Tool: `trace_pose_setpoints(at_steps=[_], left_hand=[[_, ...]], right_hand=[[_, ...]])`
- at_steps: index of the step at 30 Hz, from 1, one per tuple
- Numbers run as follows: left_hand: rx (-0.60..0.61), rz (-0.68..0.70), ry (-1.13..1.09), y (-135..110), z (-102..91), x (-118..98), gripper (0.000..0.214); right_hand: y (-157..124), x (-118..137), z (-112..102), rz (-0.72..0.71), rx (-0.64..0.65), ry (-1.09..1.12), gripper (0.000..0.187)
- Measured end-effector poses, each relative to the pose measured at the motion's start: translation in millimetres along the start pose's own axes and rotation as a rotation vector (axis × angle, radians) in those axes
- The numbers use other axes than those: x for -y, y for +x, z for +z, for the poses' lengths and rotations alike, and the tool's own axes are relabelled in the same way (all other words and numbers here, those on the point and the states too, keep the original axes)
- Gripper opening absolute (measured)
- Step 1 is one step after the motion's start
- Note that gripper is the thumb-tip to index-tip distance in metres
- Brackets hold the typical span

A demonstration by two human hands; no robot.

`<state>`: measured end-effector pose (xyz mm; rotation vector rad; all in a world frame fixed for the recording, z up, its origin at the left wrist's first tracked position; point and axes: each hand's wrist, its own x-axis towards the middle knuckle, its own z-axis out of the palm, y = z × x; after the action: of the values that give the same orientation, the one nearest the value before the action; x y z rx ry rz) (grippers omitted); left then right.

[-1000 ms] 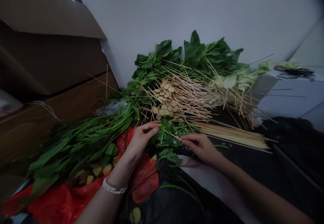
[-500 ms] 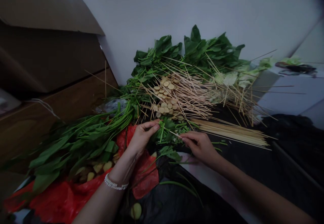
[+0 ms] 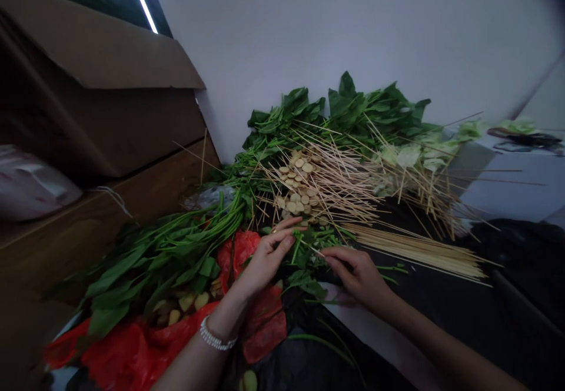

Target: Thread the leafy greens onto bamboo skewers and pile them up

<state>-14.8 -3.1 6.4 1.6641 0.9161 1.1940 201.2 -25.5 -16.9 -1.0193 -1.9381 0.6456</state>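
The right hand [image 3: 357,273] pinches a bamboo skewer [image 3: 316,251]; the left hand [image 3: 265,258], fingers now spread wider than before, sits just beside the leafy greens [image 3: 309,239].

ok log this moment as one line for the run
left hand: beside leafy greens | right hand: fingers pinch wooden skewer | nearby: pale round slices, red plastic bag

Left hand [image 3: 267,258]: fingers bent, right by the green leaves and stems [image 3: 306,239], in a small heap between the 2 hands.
Right hand [image 3: 356,273]: fingertips pinch 1 thin wood skewer [image 3: 316,251].
Skewer: pale and straight, lying low, tip pointing into the green heap.
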Motion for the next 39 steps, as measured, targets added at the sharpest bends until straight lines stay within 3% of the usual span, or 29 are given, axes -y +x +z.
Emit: trace_pose_setpoints(at_steps=[4,10,17,26,32,35,39], left_hand=[[0.049,-0.025,-0.022,-3.1,8.6,-2.0,0.031],[-0.045,-0.179,-0.115,-8.8,24.2,9.0,0.034],[-0.065,-0.258,-0.174,-10.7,26.1,20.0,0.035],[0.005,-0.242,-0.181,-11.8,35.6,22.9,0.035],[-0.053,-0.237,-0.261,-1.1,12.8,13.2,0.043],[-0.174,-0.269,-0.377,8.2,-6.6,4.6,0.051],[-0.335,-0.286,-0.524,19.9,-28.9,-3.0,0.046]], right_hand=[[-2.9,2.4,3.0,0.010,0.004,0.039,0.023],[-7.9,-0.1,10.8,0.011,-0.071,0.038,0.023],[-10.5,-7.0,16.5,0.012,-0.063,0.041,0.024],[-8.0,-4.0,17.1,0.013,-0.037,0.019,0.025],[-1.4,-8.5,-1.8,0.005,-0.163,-0.003,0.019],[4.0,-8.0,-21.7,0.088,-0.267,0.006,0.019],[9.9,-8.5,-39.6,0.210,-0.378,0.183,0.018]])
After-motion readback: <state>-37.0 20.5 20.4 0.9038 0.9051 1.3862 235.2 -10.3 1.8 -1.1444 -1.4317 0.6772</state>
